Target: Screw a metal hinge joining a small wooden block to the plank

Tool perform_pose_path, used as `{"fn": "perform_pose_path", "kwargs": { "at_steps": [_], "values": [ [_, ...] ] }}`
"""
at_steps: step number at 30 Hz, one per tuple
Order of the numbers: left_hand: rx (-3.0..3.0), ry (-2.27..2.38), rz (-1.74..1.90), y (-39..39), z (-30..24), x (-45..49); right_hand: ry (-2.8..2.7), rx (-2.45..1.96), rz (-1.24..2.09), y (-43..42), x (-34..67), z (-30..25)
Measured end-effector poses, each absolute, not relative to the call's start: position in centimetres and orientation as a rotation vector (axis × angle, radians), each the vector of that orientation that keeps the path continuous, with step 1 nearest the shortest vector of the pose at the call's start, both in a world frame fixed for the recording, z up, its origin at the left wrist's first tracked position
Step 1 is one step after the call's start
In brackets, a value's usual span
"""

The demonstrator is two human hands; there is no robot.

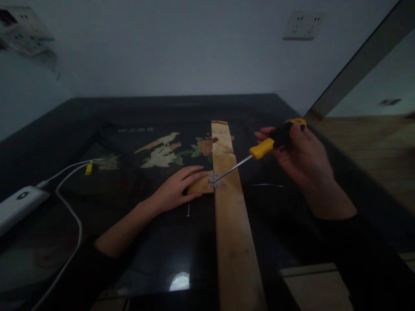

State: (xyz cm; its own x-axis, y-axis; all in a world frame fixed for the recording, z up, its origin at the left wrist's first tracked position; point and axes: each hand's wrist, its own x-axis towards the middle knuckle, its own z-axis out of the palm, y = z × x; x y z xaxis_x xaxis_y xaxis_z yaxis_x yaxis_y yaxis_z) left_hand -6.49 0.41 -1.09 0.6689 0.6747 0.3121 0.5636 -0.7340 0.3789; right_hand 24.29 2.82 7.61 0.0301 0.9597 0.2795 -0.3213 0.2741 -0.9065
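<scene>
While pinning block (199, 186) flat beside plank (233, 242) with left hand (175, 192), fingers flat and together: apparently driving hinge (213, 179) screw, right hand (303, 157) clamped round screwdriver (259, 151). Hinge location: across block-plank joint, tip touching. Next probably needs square tip seating, firm push.

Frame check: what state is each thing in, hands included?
left hand: flat, pressing the small block.
right hand: closed around the screwdriver handle.
screwdriver: tilted, tip at the hinge.
hinge: flat, spanning small block and plank.
plank: lying flat on the table.
screw: loose on the table, untouched.
power strip: cable attached.
</scene>
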Motion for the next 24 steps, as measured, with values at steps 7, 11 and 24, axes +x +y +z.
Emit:
{"fn": "perform_pose_path", "kwargs": {
  "at_steps": [7, 11, 24],
  "values": [
    [2.775, 1.012, 0.536, -1.9, 0.6, -9.1, -0.777, -0.899, 1.274, 1.1, 28.1, 1.3],
    [2.842, 0.95, 0.419, -3.7, 1.0, -9.5, -0.78, -0.934, 1.271, 0.9, 28.1, 0.4],
    [3.065, 0.728, 0.239, -3.6, 1.4, -8.1, -0.689, -0.978, 1.301, 0.2, 27.4, 1.0]
  ]
}}
